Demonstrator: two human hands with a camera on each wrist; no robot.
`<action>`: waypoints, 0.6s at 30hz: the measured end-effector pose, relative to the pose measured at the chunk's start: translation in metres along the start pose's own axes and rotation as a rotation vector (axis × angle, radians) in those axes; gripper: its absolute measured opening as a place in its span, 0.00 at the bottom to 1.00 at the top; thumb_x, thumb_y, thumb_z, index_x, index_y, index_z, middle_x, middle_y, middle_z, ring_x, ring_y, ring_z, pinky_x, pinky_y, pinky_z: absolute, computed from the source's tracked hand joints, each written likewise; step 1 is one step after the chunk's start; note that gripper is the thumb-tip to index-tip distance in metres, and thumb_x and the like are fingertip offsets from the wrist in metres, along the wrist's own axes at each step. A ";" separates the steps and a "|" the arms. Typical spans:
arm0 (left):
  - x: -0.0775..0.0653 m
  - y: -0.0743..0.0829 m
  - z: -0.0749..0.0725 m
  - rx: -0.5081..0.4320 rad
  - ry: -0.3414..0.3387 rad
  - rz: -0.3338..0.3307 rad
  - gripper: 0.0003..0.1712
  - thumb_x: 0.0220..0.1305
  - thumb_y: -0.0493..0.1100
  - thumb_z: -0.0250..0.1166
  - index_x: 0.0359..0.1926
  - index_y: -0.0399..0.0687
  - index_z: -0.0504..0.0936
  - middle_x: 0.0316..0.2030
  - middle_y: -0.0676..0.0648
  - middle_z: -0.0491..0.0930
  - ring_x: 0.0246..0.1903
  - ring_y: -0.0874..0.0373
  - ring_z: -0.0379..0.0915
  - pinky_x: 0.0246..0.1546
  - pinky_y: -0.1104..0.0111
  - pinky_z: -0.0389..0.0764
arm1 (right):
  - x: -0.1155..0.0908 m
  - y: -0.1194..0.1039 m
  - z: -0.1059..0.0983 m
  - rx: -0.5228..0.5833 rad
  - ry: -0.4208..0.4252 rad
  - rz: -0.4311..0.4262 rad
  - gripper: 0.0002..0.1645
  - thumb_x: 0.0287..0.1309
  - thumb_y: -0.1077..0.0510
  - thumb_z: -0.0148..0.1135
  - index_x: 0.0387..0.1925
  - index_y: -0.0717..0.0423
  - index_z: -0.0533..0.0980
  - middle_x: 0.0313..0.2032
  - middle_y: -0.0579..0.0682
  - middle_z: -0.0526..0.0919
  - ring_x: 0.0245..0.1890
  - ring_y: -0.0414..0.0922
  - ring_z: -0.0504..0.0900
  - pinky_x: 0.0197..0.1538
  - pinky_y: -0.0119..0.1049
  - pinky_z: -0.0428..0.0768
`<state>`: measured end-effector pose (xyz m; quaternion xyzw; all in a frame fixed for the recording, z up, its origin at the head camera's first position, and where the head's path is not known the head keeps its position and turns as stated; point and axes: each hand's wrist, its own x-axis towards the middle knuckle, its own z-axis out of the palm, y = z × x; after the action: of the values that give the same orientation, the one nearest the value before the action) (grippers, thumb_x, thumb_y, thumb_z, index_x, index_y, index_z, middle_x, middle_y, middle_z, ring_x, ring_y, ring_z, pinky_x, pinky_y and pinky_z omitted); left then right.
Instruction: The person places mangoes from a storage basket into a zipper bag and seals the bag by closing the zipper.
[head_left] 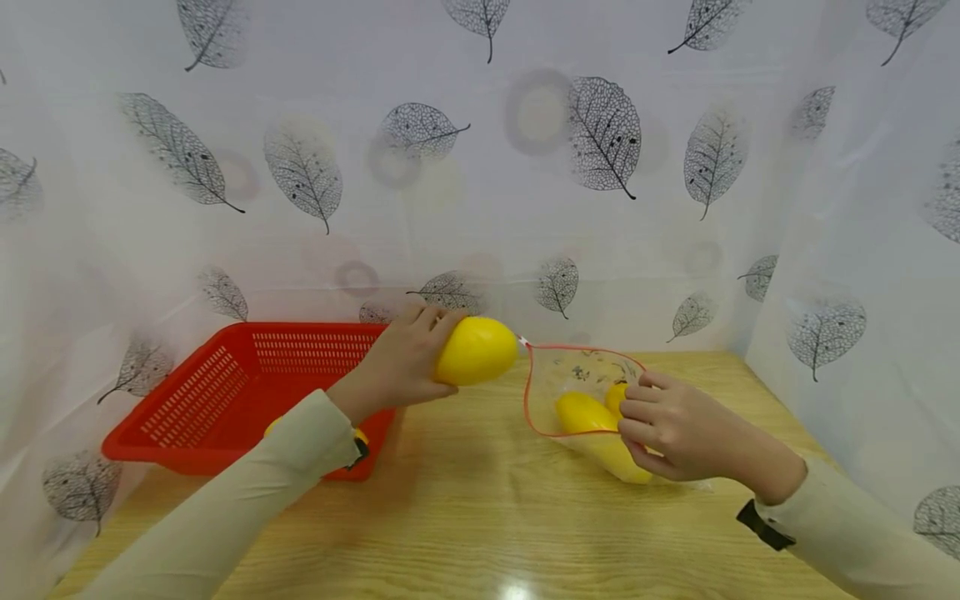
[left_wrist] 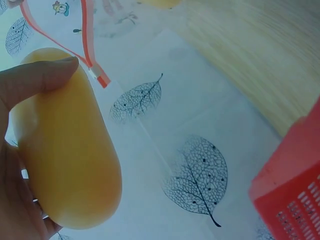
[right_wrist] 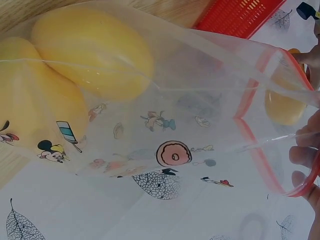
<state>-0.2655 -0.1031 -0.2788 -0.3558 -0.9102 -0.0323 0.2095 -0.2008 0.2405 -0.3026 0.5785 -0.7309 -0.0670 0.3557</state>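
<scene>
A smooth yellow mango (head_left: 477,351) is gripped by my left hand (head_left: 405,354), held above the table between the basket and the bag. In the left wrist view the thumb lies across one end of the mango (left_wrist: 70,145). My right hand (head_left: 671,425) pinches the red-trimmed rim of a clear zip bag (head_left: 543,408), whose mouth gapes toward the left hand. Inside the bag lie several yellow mangoes (head_left: 581,412). The right wrist view shows small cartoon prints on the bag (right_wrist: 200,150), with mangoes (right_wrist: 95,52) at its bottom.
A red plastic basket (head_left: 187,400) with slotted walls stands at the left, yellow fruit partly hidden in it behind the left sleeve. The wooden table (head_left: 480,500) meets a whitish leaf-print curtain (head_left: 480,208) at the back and sides.
</scene>
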 end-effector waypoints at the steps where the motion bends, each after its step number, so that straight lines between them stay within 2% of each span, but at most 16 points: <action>1: 0.001 0.002 0.000 -0.006 -0.004 0.002 0.50 0.40 0.55 0.75 0.64 0.46 0.64 0.50 0.44 0.72 0.50 0.49 0.65 0.54 0.56 0.72 | 0.000 0.000 0.000 0.000 0.002 -0.002 0.22 0.66 0.53 0.37 0.19 0.49 0.70 0.18 0.42 0.69 0.22 0.39 0.62 0.33 0.33 0.63; 9: 0.009 0.012 0.002 -0.034 -0.006 0.040 0.51 0.41 0.55 0.75 0.65 0.46 0.63 0.52 0.44 0.72 0.51 0.50 0.65 0.55 0.57 0.73 | 0.000 0.000 0.001 0.000 0.011 -0.005 0.21 0.65 0.53 0.37 0.19 0.49 0.70 0.18 0.42 0.68 0.22 0.39 0.61 0.33 0.32 0.62; 18: 0.017 0.022 0.005 -0.014 0.003 0.079 0.51 0.40 0.56 0.75 0.65 0.46 0.63 0.53 0.45 0.72 0.51 0.50 0.66 0.52 0.57 0.74 | 0.000 0.001 0.001 0.005 0.014 -0.005 0.21 0.65 0.53 0.37 0.19 0.49 0.70 0.18 0.42 0.68 0.22 0.40 0.61 0.33 0.32 0.61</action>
<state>-0.2644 -0.0750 -0.2784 -0.3931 -0.8948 -0.0310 0.2094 -0.2020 0.2408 -0.3030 0.5816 -0.7272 -0.0620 0.3593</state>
